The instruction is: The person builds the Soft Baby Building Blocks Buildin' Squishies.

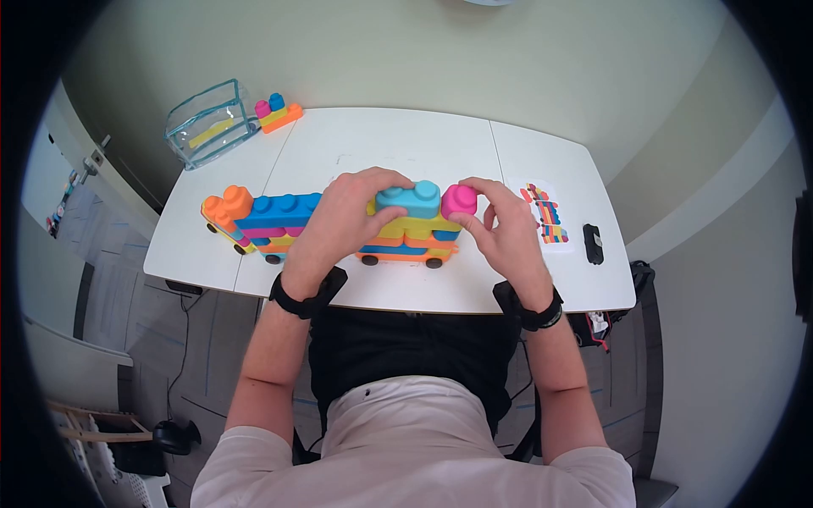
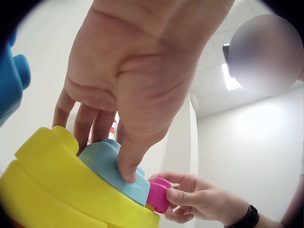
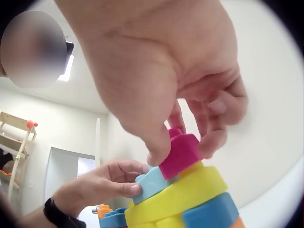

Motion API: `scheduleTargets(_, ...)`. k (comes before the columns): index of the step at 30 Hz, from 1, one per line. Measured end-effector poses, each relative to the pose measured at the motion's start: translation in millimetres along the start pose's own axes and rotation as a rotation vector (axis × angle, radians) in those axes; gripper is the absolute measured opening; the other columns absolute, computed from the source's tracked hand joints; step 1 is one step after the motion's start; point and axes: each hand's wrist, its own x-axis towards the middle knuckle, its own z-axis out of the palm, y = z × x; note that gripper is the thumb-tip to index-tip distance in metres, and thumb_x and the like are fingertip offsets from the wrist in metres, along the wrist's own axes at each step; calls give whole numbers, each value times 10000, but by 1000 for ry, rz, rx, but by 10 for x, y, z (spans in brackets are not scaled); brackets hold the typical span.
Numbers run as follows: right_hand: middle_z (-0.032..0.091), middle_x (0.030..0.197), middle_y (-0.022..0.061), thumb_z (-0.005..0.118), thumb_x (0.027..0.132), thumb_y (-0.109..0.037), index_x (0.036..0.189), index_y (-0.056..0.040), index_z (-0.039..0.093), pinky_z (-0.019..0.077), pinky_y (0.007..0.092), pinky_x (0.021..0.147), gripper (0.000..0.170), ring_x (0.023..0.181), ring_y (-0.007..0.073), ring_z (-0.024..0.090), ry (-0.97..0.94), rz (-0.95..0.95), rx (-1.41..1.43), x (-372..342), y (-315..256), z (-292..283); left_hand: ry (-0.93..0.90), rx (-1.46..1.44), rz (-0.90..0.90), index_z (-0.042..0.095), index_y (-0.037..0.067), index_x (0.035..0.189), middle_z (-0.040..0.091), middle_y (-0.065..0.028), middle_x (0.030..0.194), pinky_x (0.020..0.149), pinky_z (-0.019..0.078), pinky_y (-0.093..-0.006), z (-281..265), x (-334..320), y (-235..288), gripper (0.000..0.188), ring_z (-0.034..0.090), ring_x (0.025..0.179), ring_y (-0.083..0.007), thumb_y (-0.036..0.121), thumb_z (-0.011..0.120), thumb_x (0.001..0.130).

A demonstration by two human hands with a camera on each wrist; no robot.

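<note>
A long vehicle of stacked toy blocks stands on the table. My left hand [image 1: 343, 216] grips a light blue block [image 1: 409, 200] on the yellow layer [image 2: 71, 190], thumb on its near side. My right hand [image 1: 506, 233] pinches a magenta block [image 1: 459, 201] between thumb and fingers at the right end of the light blue one. In the right wrist view the magenta block [image 3: 181, 153] sits tilted above the end of the yellow block [image 3: 180, 194]; whether it is seated cannot be told. Dark blue blocks [image 1: 275, 207] and orange ones [image 1: 230, 203] form the left part.
A clear bag with teal edges [image 1: 207, 127] stands at the back left, beside a small stack of blocks [image 1: 278, 115]. A printed picture sheet [image 1: 546, 216] and a black object [image 1: 593, 244] lie on the table's right side.
</note>
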Motion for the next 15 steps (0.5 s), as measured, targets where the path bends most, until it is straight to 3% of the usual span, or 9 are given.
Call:
scheduleTargets(5, 775, 1148, 125, 867, 962, -269, 1358, -78, 721, 537, 388, 627, 463, 662, 246, 651, 283, -84, -68, 19, 25, 33, 2, -9, -3, 789, 55, 1240, 810, -139, 1254, 969, 619, -402, 3, -5, -13, 350, 783, 1106, -341, 86, 879, 904)
scheduleTargets(6, 775, 1148, 125, 867, 962, -269, 1358, -78, 721, 537, 388, 627, 463, 662, 246, 651, 282, -85, -68, 8, 63, 55, 1, -4, -2, 788, 55, 1241, 810, -139, 1255, 969, 619, -402, 1, -6, -10, 350, 783, 1108, -342, 86, 878, 904)
scheduleTargets(8, 767, 1118, 120, 849, 978, -283, 1400, -89, 715, 529, 374, 617, 483, 651, 252, 631, -10, -2, -81, -18, 127, 87, -1, 2, 0, 788, 55, 1242, 810, -139, 1255, 969, 619, -402, 1, -5, -5, 351, 783, 1110, -343, 85, 877, 904)
scheduleTargets(12, 755, 1085, 119, 839, 985, -307, 1427, -102, 706, 530, 393, 615, 505, 643, 257, 628, 173, -58, -108, -3, 49, 104, -5, 4, 6, 786, 55, 1246, 809, -140, 1256, 973, 618, -407, -12, 4, -5, 355, 780, 1110, -350, 83, 875, 903)
scheduleTargets(15, 757, 1093, 109, 838, 986, -303, 1426, -102, 711, 525, 391, 610, 500, 642, 253, 626, 136, -57, -122, 5, 72, 115, 2, -2, 24, 786, 54, 1246, 808, -141, 1257, 977, 616, -410, -13, -7, -18, 355, 778, 1111, -352, 80, 873, 903)
